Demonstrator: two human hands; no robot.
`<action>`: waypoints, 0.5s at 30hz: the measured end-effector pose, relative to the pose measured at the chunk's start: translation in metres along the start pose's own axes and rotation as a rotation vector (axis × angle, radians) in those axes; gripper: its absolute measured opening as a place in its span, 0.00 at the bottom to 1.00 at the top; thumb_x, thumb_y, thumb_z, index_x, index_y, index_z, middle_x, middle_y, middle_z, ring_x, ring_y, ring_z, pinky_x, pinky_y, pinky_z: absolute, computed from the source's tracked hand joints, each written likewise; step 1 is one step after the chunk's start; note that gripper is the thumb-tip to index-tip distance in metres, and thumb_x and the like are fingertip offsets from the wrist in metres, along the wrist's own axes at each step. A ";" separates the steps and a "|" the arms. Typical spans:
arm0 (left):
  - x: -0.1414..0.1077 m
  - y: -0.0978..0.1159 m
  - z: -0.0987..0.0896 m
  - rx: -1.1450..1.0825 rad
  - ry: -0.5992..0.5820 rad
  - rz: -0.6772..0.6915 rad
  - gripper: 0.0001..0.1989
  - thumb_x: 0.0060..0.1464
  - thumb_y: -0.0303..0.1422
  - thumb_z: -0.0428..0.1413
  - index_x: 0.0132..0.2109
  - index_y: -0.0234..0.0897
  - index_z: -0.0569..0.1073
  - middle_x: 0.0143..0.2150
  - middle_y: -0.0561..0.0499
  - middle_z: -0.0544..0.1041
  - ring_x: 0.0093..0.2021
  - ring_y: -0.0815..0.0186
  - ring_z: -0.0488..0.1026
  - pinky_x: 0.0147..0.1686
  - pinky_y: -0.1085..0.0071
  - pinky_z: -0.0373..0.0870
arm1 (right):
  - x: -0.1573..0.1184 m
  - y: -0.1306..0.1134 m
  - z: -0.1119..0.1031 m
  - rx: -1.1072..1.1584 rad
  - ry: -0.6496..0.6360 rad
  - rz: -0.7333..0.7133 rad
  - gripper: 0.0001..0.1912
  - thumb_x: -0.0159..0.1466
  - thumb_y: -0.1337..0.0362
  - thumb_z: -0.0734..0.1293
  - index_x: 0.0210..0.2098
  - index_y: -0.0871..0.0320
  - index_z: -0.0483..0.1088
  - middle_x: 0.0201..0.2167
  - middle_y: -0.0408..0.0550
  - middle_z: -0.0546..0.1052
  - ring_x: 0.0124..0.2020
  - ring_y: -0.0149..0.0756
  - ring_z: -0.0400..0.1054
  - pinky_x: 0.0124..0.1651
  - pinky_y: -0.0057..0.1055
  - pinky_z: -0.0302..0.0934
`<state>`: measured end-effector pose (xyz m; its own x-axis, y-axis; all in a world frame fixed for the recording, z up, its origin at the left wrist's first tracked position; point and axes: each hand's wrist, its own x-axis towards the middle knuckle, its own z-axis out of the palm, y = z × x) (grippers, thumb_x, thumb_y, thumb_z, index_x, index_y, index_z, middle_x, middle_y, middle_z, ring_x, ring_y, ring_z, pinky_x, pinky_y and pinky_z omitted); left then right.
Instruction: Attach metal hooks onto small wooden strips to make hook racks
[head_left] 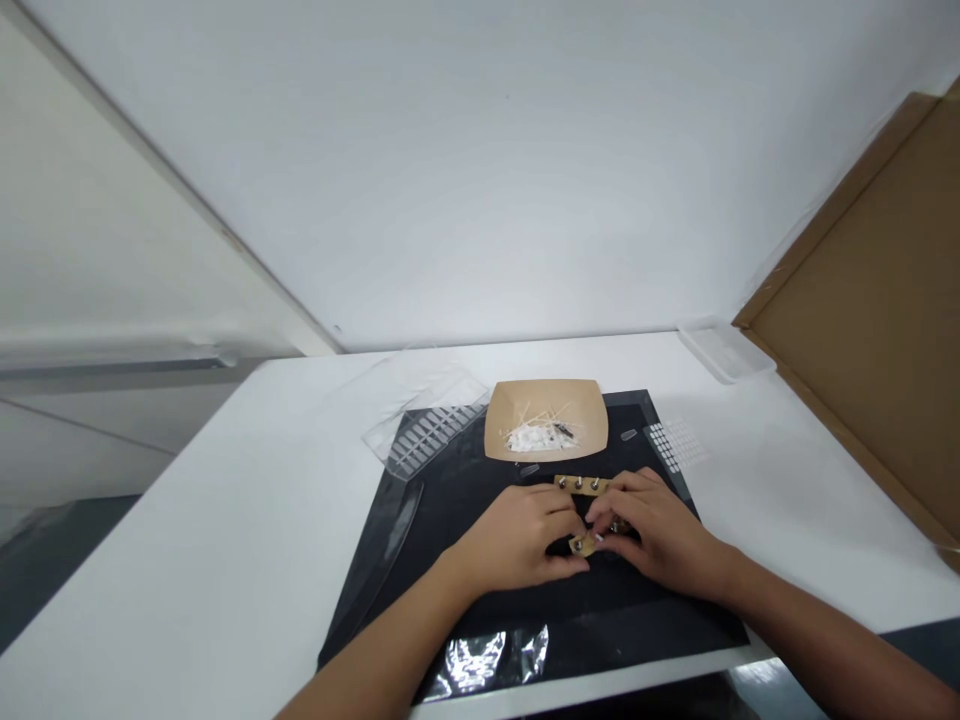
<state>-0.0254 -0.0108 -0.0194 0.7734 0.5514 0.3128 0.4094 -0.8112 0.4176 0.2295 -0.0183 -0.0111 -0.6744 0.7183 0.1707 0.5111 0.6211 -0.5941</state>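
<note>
My left hand [534,535] is closed, its thumb and forefinger about the near end of a short tan strip with metal studs [581,546]. From the other side my right hand [651,530] closes its fingertips over the same strip and covers much of it. A small white spot shows at the right fingertips; I cannot tell whether it is a fingernail or a separate piece. Just beyond the hands lies a second tan strip with metal studs [579,485], its right end behind the right fingers. Both hands are low over a black mat [450,530].
A brown paper tray [510,398] holds white bits and thin sticks. Around it lie a clear sheet of nail-shaped pieces [431,440], a sheet of white tabs [670,446] and loose clear pieces [628,435]. A clear plastic box [726,350] stands beside a cardboard panel [870,300].
</note>
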 end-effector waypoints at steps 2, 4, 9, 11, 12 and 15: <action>0.000 0.000 0.000 0.012 0.007 0.008 0.13 0.64 0.45 0.63 0.42 0.39 0.78 0.38 0.51 0.80 0.38 0.64 0.78 0.40 0.69 0.71 | 0.000 -0.001 0.001 0.010 0.002 0.003 0.15 0.65 0.71 0.77 0.47 0.52 0.72 0.39 0.40 0.83 0.47 0.40 0.73 0.48 0.38 0.54; 0.000 0.000 0.000 0.021 0.014 0.018 0.13 0.64 0.45 0.63 0.42 0.39 0.78 0.38 0.51 0.80 0.38 0.64 0.78 0.39 0.69 0.71 | 0.001 -0.001 0.001 0.008 0.003 -0.002 0.15 0.66 0.70 0.77 0.47 0.53 0.72 0.40 0.40 0.83 0.47 0.40 0.73 0.48 0.38 0.54; -0.001 0.000 0.002 0.046 0.002 0.030 0.12 0.62 0.44 0.64 0.40 0.39 0.78 0.37 0.51 0.80 0.37 0.64 0.78 0.39 0.69 0.72 | 0.000 -0.003 -0.009 -0.041 -0.021 -0.072 0.12 0.67 0.67 0.76 0.47 0.53 0.71 0.44 0.44 0.81 0.47 0.41 0.73 0.48 0.38 0.56; -0.002 -0.001 0.003 0.054 -0.006 0.033 0.12 0.61 0.43 0.64 0.40 0.39 0.78 0.37 0.51 0.80 0.38 0.64 0.78 0.39 0.69 0.72 | -0.002 -0.003 -0.015 -0.055 -0.044 -0.080 0.13 0.67 0.67 0.75 0.48 0.53 0.71 0.46 0.46 0.80 0.47 0.42 0.72 0.49 0.38 0.56; -0.002 -0.001 0.003 0.061 -0.007 0.032 0.11 0.61 0.43 0.64 0.40 0.39 0.78 0.37 0.51 0.81 0.38 0.64 0.79 0.39 0.69 0.72 | -0.002 -0.002 -0.017 -0.063 -0.055 -0.084 0.12 0.68 0.67 0.75 0.48 0.53 0.71 0.45 0.45 0.80 0.46 0.42 0.72 0.48 0.38 0.56; -0.003 -0.003 0.005 0.084 -0.007 0.030 0.11 0.60 0.42 0.64 0.41 0.39 0.79 0.37 0.52 0.81 0.38 0.64 0.79 0.38 0.69 0.73 | -0.003 0.000 -0.020 -0.097 -0.099 -0.086 0.08 0.70 0.67 0.73 0.46 0.52 0.71 0.42 0.44 0.79 0.43 0.40 0.71 0.45 0.37 0.55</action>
<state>-0.0268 -0.0114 -0.0260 0.7893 0.5256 0.3176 0.4250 -0.8408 0.3353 0.2421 -0.0148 0.0042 -0.7648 0.6296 0.1369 0.4949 0.7101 -0.5007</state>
